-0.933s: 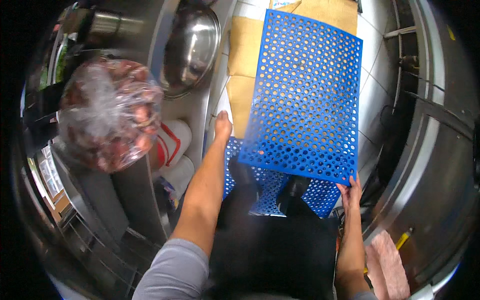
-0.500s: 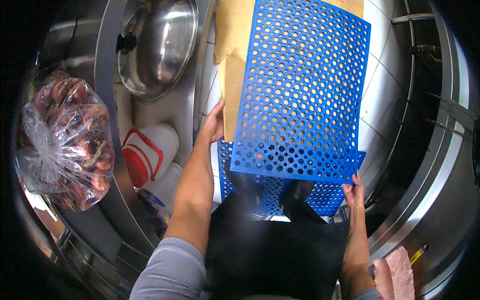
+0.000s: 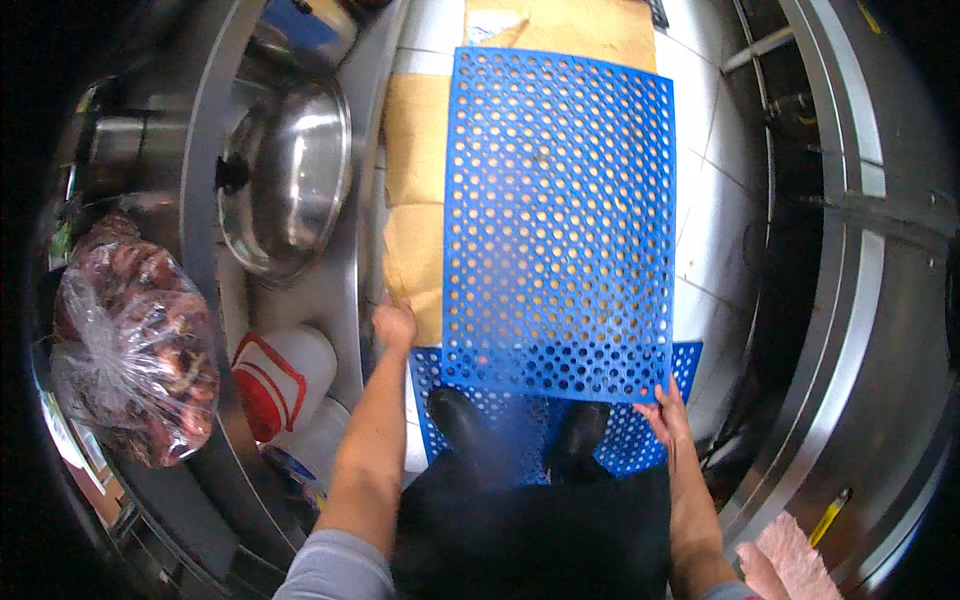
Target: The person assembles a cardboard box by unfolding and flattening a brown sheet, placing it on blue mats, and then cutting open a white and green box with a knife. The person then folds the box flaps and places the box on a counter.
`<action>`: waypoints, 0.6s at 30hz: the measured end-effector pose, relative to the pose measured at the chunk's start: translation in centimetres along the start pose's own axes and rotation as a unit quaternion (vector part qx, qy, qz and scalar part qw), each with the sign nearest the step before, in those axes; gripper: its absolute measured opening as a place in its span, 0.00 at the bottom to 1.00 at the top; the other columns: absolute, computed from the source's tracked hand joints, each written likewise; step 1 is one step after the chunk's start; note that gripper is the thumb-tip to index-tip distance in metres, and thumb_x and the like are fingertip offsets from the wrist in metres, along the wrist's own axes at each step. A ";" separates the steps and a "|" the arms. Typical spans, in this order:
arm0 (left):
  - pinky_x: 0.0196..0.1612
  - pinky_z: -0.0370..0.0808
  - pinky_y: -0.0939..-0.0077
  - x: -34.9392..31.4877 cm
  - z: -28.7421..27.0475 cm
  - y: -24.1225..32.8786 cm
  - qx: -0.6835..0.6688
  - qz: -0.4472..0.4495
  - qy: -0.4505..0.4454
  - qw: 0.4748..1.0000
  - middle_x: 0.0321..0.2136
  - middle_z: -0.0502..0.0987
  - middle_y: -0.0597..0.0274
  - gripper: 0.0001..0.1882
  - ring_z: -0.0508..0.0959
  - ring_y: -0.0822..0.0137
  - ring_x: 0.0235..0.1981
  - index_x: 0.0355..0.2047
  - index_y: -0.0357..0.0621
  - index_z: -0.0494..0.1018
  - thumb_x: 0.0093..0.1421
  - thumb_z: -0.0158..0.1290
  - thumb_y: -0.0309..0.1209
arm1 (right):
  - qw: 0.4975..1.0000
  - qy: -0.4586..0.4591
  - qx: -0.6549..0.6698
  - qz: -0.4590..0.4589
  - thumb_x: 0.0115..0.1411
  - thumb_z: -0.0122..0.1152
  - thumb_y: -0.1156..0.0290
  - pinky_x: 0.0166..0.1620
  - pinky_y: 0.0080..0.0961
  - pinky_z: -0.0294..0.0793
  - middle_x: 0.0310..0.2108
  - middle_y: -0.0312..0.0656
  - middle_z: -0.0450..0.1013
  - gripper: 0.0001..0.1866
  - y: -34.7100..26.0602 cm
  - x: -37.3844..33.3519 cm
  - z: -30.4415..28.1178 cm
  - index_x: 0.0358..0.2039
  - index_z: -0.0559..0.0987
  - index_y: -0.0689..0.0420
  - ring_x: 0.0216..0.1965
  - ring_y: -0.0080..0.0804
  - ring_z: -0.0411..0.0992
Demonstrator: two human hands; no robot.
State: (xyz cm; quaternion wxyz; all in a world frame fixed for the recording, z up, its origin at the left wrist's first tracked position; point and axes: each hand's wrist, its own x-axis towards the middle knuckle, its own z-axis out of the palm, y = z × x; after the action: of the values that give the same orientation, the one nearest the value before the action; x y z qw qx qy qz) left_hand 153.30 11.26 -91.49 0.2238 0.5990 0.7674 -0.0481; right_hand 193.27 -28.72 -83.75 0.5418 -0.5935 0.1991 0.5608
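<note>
A blue rubber floor mat [image 3: 560,215] full of round holes stretches out in front of me, above sheets of tan cardboard [image 3: 416,140]. Its near right corner is pinched in my right hand [image 3: 668,412], with some fingers beneath the edge. On the other side, my left hand [image 3: 396,325] is closed at the near left edge of the cardboard; its fingertips are partly hidden. Under my black shoes [image 3: 578,440] lies a second blue perforated mat [image 3: 640,440], overlapped by the near edge of the first.
White floor tiles [image 3: 700,235] border the mat. Metal shelving at left holds a steel lid [image 3: 290,180], a white container with a red handle [image 3: 310,365] and a plastic bag of reddish bulbs [image 3: 135,350]. Steel equipment [image 3: 860,200] lines the right, with a pink cloth [image 3: 785,560] near me.
The held mat now lies straighter over the cardboard, its tilt gone. Both hands appear lower and farther left in view, which has itself shifted. More of my shoes shows.
</note>
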 end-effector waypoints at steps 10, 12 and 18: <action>0.49 0.75 0.51 1.8 -0.6 0.5 0.037 0.097 -0.038 0.994 0.38 0.80 0.36 0.14 0.80 0.40 0.43 0.42 0.36 0.79 0.58 0.56 0.31 | 0.999 -0.001 0.038 -0.007 0.71 0.48 0.73 0.39 0.39 0.86 0.51 0.39 0.74 0.28 -0.1 0.4 4.5 0.70 0.59 0.44 0.43 0.33 0.77; 0.49 0.75 0.51 1.4 -0.1 0.2 0.064 0.111 -0.072 0.989 0.38 0.80 0.37 0.14 0.80 0.40 0.43 0.42 0.36 0.79 0.58 0.56 0.30 | 0.995 -0.002 -0.069 -0.071 0.71 0.48 0.74 0.40 0.37 0.86 0.51 0.40 0.73 0.28 1.7 3.4 1.9 0.70 0.59 0.46 0.43 0.32 0.77; 0.46 0.77 0.52 3.4 0.1 -0.5 0.038 0.127 -0.087 0.987 0.39 0.81 0.38 0.14 0.81 0.40 0.41 0.41 0.37 0.80 0.58 0.57 0.31 | 0.987 -0.009 -0.108 -0.120 0.70 0.50 0.76 0.41 0.35 0.87 0.55 0.41 0.71 0.30 -2.5 4.9 5.0 0.70 0.57 0.50 0.44 0.31 0.77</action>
State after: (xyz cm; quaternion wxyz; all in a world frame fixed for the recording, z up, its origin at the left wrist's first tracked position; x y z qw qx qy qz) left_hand 152.23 14.11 -92.99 0.2709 0.6932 0.6603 -0.0999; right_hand 194.54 -21.79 -85.94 0.5397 -0.6629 0.0602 0.5155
